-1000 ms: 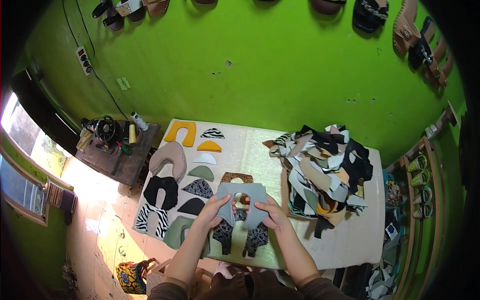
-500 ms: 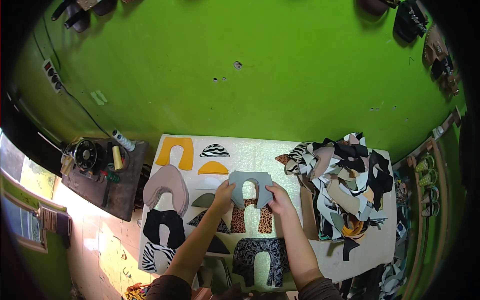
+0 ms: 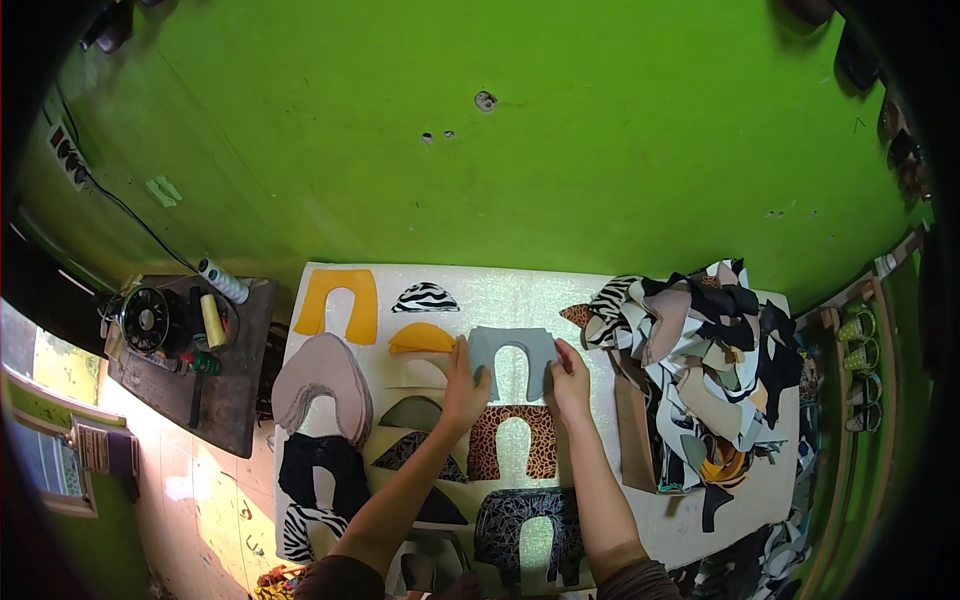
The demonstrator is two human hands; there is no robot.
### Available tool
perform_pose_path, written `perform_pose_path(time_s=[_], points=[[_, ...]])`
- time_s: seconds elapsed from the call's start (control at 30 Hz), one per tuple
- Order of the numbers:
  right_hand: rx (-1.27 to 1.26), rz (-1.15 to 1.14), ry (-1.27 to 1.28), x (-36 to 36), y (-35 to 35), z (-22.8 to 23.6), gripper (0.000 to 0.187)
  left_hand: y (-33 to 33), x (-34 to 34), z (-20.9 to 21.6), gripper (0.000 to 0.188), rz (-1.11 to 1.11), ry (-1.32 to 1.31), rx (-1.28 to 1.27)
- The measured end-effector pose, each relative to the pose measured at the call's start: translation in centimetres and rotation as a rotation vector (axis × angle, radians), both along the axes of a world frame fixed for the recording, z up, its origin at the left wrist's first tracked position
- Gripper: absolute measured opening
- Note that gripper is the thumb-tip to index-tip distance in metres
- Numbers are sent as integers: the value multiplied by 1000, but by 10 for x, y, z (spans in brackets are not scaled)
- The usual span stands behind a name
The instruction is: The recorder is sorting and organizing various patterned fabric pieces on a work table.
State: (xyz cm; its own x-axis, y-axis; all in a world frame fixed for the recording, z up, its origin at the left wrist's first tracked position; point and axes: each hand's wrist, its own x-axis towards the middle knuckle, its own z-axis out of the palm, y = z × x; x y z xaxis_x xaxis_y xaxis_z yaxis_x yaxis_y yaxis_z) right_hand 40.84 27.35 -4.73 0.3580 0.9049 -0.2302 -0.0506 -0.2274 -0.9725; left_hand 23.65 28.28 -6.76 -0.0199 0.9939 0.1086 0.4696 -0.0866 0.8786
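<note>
Grey U-shaped cut pieces (image 3: 515,338) lie stacked on the table, their curved opening facing me. My left hand (image 3: 465,388) is at their left edge, fingers stretched along the side and thumb over the left leg. Against the right edge rests my right hand (image 3: 570,380), its fingers also extended. Just below the grey stack is a leopard-print U-shaped piece (image 3: 483,445). Nearer to me lies a black patterned U-shaped piece (image 3: 497,525). Half-moon pieces line up left of my hand, among them a yellow one (image 3: 420,337) and a zebra-print one (image 3: 425,297).
Left on the table are a yellow U-shaped piece (image 3: 310,310) and a thick beige stack (image 3: 300,375). An open box (image 3: 632,420) heaped with scraps (image 3: 695,375) stands at the right. A dark side table (image 3: 235,400) holds thread spools. Behind rises a green wall (image 3: 600,180).
The grey stack has gone from being gripped in both hands to lying on the table above the leopard-print piece. My fingers have loosened and straightened along its sides. The view has shifted slightly.
</note>
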Motion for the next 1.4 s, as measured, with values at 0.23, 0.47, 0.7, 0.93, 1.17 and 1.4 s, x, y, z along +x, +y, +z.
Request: perform_pose_path(time_s=[0.23, 0.47, 0.7, 0.93, 1.17, 1.4], points=[[31, 118, -758, -9, -62, 24, 42, -66, -3, 47, 51, -173, 353, 185], [-20, 217, -845, -27, -96, 37, 51, -95, -1, 44, 53, -198, 489, 106], [-30, 237, -846, -26, -101, 33, 42, -94, -2, 38, 51, -233, 444, 103], [61, 150, -1011, -26, -48, 33, 60, -41, 7, 50, 52, -128, 511, 203], [61, 250, -1234, -29, 12, 22, 61, 32, 30, 25, 57, -4, 767, 202], [135, 224, -1262, -26, 26, 10, 45, 43, 30, 4, 48, -67, 869, 200]])
